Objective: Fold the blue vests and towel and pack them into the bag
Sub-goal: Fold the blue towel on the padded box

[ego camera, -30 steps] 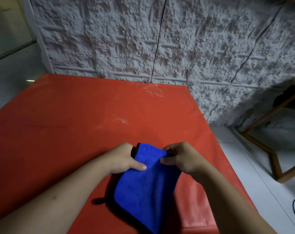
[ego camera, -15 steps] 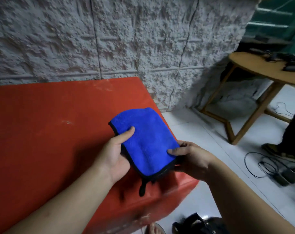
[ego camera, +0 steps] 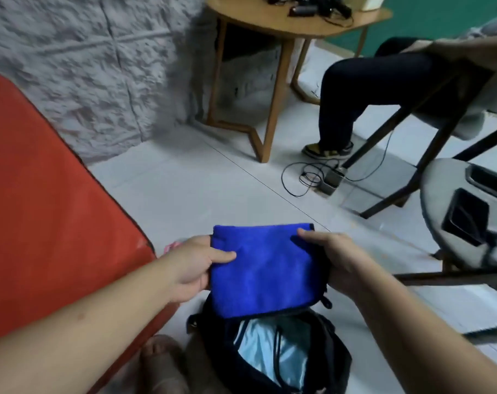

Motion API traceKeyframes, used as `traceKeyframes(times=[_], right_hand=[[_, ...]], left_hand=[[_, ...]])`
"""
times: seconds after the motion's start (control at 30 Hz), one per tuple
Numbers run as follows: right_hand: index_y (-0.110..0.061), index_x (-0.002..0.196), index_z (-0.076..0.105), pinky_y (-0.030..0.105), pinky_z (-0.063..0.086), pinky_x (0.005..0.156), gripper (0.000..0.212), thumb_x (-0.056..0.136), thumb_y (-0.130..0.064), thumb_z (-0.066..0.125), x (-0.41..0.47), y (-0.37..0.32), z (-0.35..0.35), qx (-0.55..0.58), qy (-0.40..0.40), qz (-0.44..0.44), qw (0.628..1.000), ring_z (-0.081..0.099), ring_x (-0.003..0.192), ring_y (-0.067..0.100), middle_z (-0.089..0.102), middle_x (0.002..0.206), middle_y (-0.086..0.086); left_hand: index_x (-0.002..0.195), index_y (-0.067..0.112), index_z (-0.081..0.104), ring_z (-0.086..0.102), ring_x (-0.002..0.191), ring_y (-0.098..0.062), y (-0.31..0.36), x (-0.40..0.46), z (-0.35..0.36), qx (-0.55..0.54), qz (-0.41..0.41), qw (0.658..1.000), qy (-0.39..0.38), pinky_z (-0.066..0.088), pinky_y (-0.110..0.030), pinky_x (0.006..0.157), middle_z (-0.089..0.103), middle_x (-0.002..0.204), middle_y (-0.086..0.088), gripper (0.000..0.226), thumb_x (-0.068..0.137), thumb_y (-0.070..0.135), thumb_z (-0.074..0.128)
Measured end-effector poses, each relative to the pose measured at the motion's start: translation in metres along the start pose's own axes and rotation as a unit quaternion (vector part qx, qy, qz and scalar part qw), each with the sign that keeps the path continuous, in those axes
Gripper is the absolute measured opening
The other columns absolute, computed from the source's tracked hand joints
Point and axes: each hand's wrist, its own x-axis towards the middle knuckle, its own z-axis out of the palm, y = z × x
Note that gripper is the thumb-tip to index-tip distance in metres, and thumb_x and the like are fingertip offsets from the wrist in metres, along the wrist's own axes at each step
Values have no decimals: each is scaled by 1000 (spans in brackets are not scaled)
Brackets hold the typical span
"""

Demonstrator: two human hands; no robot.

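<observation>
I hold a folded blue towel [ego camera: 263, 268] flat in the air just above the open mouth of a black bag [ego camera: 335, 354] that stands on the floor. My left hand [ego camera: 196, 265] grips the towel's left edge, thumb on top. My right hand [ego camera: 335, 263] grips its right edge. Pale blue fabric [ego camera: 270, 351] shows inside the bag, below the towel.
The red mat [ego camera: 48, 211] lies to the left. A wooden round table [ego camera: 273, 29] stands at the back. A seated person's leg [ego camera: 355, 89] and chair are at the right, with cables and a power box [ego camera: 331, 180] on the white tiled floor. My bare foot [ego camera: 162, 362] is beside the bag.
I lifted the folded towel off the red mat and carried it right, over the open bag on the floor. The view swung right and down with it.
</observation>
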Motion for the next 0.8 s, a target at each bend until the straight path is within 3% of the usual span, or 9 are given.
traceKeyframes(times=[0.1,0.23,0.4,0.5,0.63,0.73,0.8], right_hand=[[4,112,71,39,59,80,28,85,-1,69,-8,65,-33,10,4,69,998,74,95,36,74,107,24],[0,109,70,42,54,70,37,81,19,56,-4,158,-60,-10,48,135,990,68,82,39,71,105,31],[-2,93,74,47,60,68,24,73,10,66,20,228,-62,-5,142,143,979,72,78,39,76,86,20],[0,88,73,36,57,64,17,83,12,62,27,251,-62,-3,173,164,971,69,70,29,75,81,18],[-1,100,74,52,59,89,29,73,-4,62,49,281,-59,-25,148,188,971,74,88,33,78,90,14],[-6,131,60,46,57,96,54,77,-9,59,62,282,-54,-46,178,188,965,71,97,27,74,108,8],[-7,140,50,35,51,98,49,91,-3,54,62,265,-51,-93,237,171,952,63,102,25,65,115,4]], left_hand=[[120,3,67,71,108,-31,-37,28,11,41,-57,997,-17,55,-46,95,73,116,-15,28,95,-6,56],[117,1,67,71,107,-33,-89,66,19,113,-120,985,-45,54,-44,96,74,114,-18,24,97,-5,55],[117,4,67,72,104,-31,-154,101,25,121,-180,976,-19,56,-42,90,74,113,-16,23,99,-3,53],[118,5,67,72,104,-31,-186,111,28,137,-217,966,-11,56,-45,93,75,110,-14,28,101,-5,48],[119,8,65,72,102,-33,-207,131,31,205,-246,947,-20,56,-48,96,76,107,-14,35,97,-10,44],[127,25,54,70,104,-30,-210,146,33,213,-231,949,-4,58,-46,90,70,118,-8,43,97,-5,49],[128,24,56,72,102,-28,-213,159,33,185,-201,962,7,59,-45,89,72,116,-7,41,97,-3,54]])
